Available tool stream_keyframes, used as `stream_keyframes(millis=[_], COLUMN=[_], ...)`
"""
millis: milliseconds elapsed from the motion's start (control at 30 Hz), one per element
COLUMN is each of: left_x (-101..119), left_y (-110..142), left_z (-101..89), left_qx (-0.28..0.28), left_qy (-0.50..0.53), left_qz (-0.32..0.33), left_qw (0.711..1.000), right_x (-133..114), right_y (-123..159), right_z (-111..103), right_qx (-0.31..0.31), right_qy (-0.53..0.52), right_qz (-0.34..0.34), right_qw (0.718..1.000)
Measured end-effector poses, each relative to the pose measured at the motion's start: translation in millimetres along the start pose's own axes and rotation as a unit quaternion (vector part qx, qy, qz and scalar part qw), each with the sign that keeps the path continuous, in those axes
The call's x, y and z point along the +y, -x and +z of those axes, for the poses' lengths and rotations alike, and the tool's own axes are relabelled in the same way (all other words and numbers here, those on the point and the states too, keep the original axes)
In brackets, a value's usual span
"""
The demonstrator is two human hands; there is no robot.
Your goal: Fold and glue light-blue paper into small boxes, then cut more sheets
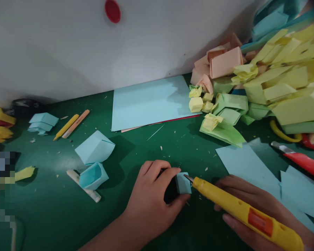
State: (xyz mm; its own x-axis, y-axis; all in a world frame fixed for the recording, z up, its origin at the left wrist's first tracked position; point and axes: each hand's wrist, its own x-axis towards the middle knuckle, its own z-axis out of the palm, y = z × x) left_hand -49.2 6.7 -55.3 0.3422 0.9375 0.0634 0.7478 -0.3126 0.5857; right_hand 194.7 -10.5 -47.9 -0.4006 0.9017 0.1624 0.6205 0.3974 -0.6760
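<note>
My left hand (153,198) is curled around a small folded light-blue paper piece (183,183) and presses it onto the green cutting mat (151,150); a dark object shows under the fingers. A yellow utility knife (247,212) with an orange slider lies across my right hand (256,205), and its blade tip touches the blue piece's right edge. The fingers of that hand are wrapped under the handle.
Two folded blue paper boxes (94,160) and a white pen (85,186) lie left of my hands. Blue sheets (149,103) rest against the white wall. Folded yellow, green and orange papers (264,80) pile at right, by a red knife (302,160) and blue scraps (253,167).
</note>
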Motion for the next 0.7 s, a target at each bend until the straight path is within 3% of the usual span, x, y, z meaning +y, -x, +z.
stream_keyframes(millis=[467,700], left_x=[2.6,0.5], left_y=[-3.0,-4.1], left_z=[1.2,3.3], left_qx=[0.007,0.011], left_qy=[-0.018,-0.022], left_qz=[-0.016,-0.014], left_qw=[1.000,1.000], right_x=[2.6,3.6], right_y=[2.1,1.0], right_z=[-0.1,-1.2], right_qx=[-0.010,-0.029], right_qy=[-0.057,-0.007], right_qz=[0.047,0.004], right_qw=[0.997,1.000])
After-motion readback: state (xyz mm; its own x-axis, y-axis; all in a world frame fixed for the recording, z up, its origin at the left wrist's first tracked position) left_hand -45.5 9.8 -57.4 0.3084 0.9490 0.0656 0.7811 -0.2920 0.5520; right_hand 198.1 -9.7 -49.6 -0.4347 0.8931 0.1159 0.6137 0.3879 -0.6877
